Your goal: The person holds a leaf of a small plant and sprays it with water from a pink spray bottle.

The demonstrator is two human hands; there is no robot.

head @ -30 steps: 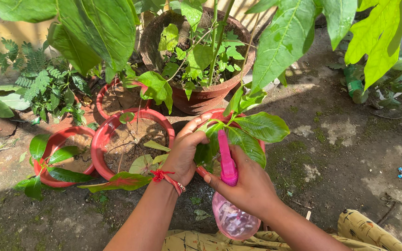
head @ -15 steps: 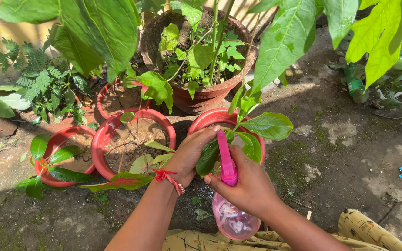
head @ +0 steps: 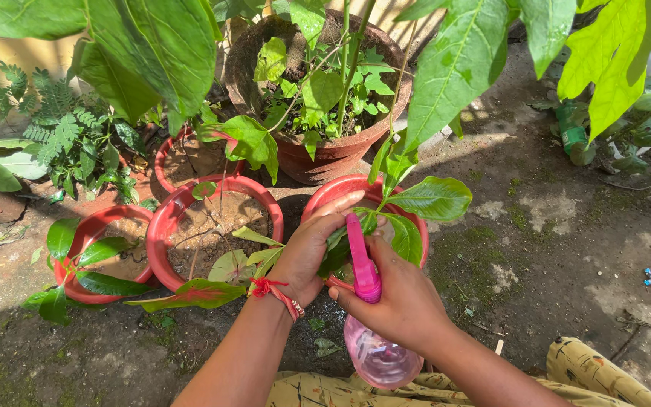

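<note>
Our right hand (head: pixel 408 305) gripped the pink spray bottle (head: pixel 374 339) upright, nozzle just beside the young plant (head: pixel 423 203) in the red pot (head: pixel 333 196). Our left hand (head: pixel 310 252) cupped its leaves. We judged steady aim and short squeezes best.

Bare arms; red thread band (head: pixel 274 290) on left wrist; yellow patterned cloth (head: pixel 597 373).
</note>
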